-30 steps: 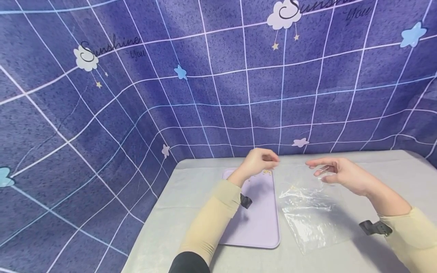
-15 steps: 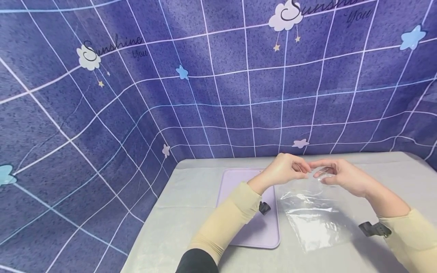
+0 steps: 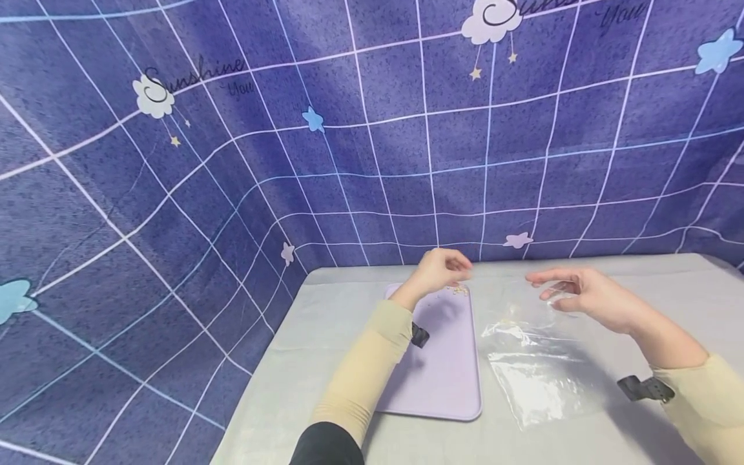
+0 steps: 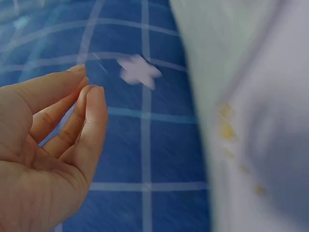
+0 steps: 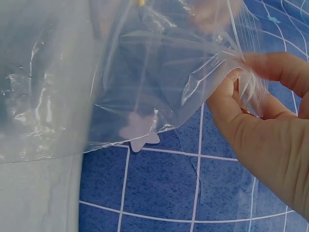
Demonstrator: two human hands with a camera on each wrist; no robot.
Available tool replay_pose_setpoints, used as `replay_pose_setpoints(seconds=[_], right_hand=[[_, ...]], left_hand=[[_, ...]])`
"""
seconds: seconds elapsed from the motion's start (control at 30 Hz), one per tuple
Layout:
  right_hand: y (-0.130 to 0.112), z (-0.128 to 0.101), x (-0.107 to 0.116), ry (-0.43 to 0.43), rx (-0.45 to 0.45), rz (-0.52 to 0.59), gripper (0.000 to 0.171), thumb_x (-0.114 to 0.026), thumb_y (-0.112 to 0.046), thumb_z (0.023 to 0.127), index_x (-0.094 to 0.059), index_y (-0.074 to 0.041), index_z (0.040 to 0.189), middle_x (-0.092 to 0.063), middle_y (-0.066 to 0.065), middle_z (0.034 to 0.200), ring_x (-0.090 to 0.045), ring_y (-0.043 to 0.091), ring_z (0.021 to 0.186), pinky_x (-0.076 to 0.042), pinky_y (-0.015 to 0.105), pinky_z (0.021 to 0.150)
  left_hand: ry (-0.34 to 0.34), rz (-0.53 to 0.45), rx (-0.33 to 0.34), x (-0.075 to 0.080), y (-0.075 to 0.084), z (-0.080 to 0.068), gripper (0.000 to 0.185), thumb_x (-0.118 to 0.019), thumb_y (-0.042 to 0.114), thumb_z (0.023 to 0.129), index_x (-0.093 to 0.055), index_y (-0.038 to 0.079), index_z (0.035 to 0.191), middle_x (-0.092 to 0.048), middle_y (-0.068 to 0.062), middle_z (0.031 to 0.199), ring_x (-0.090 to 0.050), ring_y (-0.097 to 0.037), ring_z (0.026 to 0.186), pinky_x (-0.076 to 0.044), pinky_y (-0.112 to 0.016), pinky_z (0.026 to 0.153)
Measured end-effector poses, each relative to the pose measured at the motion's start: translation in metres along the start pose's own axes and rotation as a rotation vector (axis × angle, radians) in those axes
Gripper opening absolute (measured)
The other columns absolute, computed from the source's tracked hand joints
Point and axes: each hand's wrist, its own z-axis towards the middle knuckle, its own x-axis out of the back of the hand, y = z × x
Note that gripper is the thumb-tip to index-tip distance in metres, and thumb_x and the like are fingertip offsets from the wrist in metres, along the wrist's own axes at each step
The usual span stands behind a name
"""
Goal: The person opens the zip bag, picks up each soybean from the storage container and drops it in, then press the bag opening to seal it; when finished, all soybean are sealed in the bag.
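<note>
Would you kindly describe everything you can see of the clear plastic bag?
The plastic bag is clear, thin and crinkled, with glossy creases and what looks like a zip strip along its mouth. Its lower part lies on the grey table, right of the lilac tray; its upper edge is lifted. The right hand pinches that edge between thumb and fingers. A few small yellowish bits seem to lie inside. The left hand is not touching it.

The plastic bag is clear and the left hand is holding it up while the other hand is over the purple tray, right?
Not quite. The right hand pinches the clear plastic bag by its edge, as the right wrist view shows. The left hand is the one over the far end of the purple tray, near some small yellowish bits; it holds no bag.
</note>
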Motion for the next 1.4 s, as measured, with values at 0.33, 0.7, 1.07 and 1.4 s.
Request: replay_pose_setpoints(seconds=[0.33,0.7,1.07,1.4], right_hand=[[-0.004,0.002,0.0,0.001,-0.019,0.009,0.052,-0.061,0.009,0.081,-0.048,0.005,0.132,-0.06,-0.023,0.118,-0.061,0.003,0.099,-0.054,0.027,0.076],[-0.005,0.001,0.001,-0.001,-0.007,0.014,0.053,-0.06,0.011,0.081,-0.049,0.005,0.132,-0.059,-0.024,0.119,-0.061,0.003,0.098,-0.055,0.029,0.074],[-0.005,0.001,0.001,0.0,-0.029,0.005,0.054,-0.06,0.01,0.08,-0.047,0.008,0.132,-0.059,-0.024,0.118,-0.061,0.004,0.099,-0.055,0.029,0.076],[-0.005,0.0,0.003,-0.002,-0.022,0.007,0.054,-0.06,0.01,0.079,-0.047,0.007,0.132,-0.058,-0.025,0.119,-0.061,0.004,0.1,-0.055,0.028,0.075]], left_hand=[[0.053,0.12,0.277,0.016,-0.079,-0.018,0.016,-0.075,0.002,0.076,-0.071,0.002,0.092,-0.066,-0.004,0.073,-0.064,-0.016,0.059,-0.055,-0.025,0.056],[0.016,0.26,0.321,0.011,-0.098,-0.027,0.01,-0.077,0.003,0.073,-0.071,0.009,0.077,-0.064,0.002,0.063,-0.055,-0.006,0.049,-0.05,-0.02,0.05],[-0.026,0.243,0.235,0.004,-0.068,-0.02,0.005,-0.076,0.007,0.077,-0.073,0.008,0.081,-0.069,0.001,0.069,-0.065,-0.016,0.056,-0.051,-0.02,0.053],[-0.096,0.115,-0.04,-0.014,0.033,-0.01,0.006,-0.075,0.008,0.08,-0.072,0.012,0.083,-0.071,0.003,0.077,-0.069,-0.014,0.067,-0.057,-0.025,0.06]])
